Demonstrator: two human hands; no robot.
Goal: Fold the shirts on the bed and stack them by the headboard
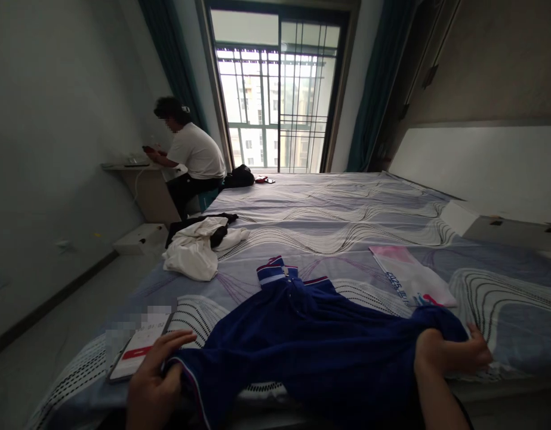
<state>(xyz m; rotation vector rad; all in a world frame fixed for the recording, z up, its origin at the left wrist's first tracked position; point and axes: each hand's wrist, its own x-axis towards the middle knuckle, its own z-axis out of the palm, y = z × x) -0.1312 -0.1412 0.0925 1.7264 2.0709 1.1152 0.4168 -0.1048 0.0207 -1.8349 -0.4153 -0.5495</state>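
A dark blue polo shirt [311, 334] is spread across the near side of the bed, its striped collar [275, 275] and buttoned placket pointing away from me. At the lower left, my left hand [156, 379] grips a striped edge of the shirt, thumb against the cloth and fingers stretched forward. My right hand [452, 352] is closed on the shirt's right side, its wrist bent and some fingers blurred. Beside my left hand lies a tablet or phone [138, 352] with a lit, partly pixelated screen. A white and pink printed bag [412, 278] lies beyond my right hand.
The bed [329, 203] has a wavy-patterned sheet. White and black clothes [194, 245] lie crumpled on its left side. At the far left a person [194, 152] sits by a small desk [136, 167]. A white box [503, 230] stands at the right.
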